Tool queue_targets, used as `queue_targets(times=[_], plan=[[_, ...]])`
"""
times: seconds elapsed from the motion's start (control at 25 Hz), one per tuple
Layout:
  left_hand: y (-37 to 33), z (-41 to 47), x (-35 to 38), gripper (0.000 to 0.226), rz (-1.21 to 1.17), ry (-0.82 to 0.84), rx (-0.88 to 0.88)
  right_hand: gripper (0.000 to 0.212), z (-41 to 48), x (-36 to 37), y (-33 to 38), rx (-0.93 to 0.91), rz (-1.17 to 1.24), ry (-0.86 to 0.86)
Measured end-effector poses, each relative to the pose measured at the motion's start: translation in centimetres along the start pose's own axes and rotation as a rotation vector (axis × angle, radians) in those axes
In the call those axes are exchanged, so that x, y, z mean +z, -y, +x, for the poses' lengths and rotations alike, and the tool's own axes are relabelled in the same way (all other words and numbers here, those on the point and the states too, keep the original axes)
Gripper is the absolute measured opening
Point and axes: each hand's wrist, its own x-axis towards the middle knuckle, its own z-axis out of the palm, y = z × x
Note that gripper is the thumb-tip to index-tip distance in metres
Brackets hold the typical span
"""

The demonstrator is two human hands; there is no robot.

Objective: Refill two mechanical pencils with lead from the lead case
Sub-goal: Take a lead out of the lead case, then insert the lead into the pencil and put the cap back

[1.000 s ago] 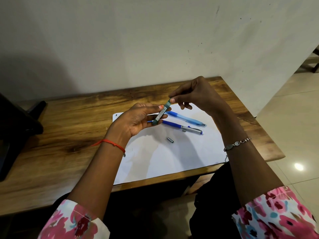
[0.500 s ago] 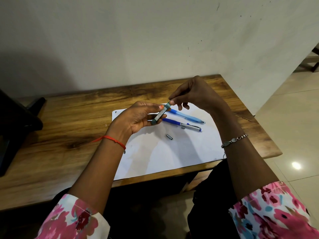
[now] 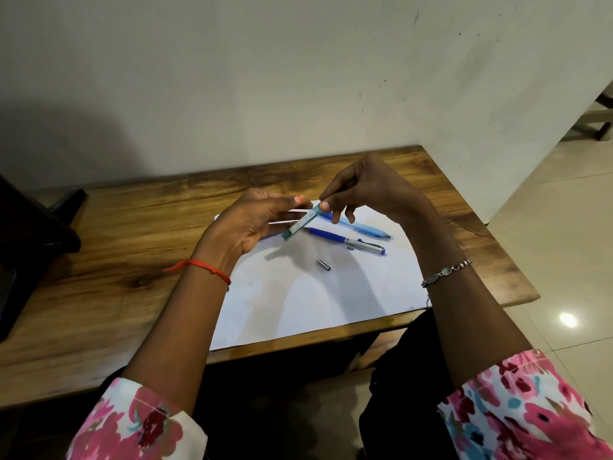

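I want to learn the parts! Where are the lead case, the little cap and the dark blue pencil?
lead case [image 3: 302, 224], head view, middle of its label.
little cap [image 3: 324, 265], head view, middle of its side.
dark blue pencil [image 3: 326, 234], head view, blue barrel.

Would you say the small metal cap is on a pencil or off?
Off: the small dark metal cap lies alone on the white paper sheet.
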Motion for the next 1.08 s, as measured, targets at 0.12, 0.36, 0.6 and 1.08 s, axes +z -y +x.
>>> queue_targets(times=[0.12,0.36,0.6,1.08], plan=[[-0.1,0.1,-1.2,0.016,0.03,-0.093,0.083,0.007,0.2,1.5,0.0,0.098,-0.043,0.133],[-0.1,0.2,-1.1,0.011,0.074,-0.062,0.096,0.018,0.4,2.2,-0.1,0.188,-0.19,0.069],[0.2,0.4,0.2,0.018,0.086,0.024,0.101,0.021,0.2,1.2,-0.5,0.22,0.213,-0.157],[2.6,1.5,3.5,0.019,1.085,0.04,0.563,0.01,-0.7,-0.6,-0.3,0.264,0.224,-0.505]])
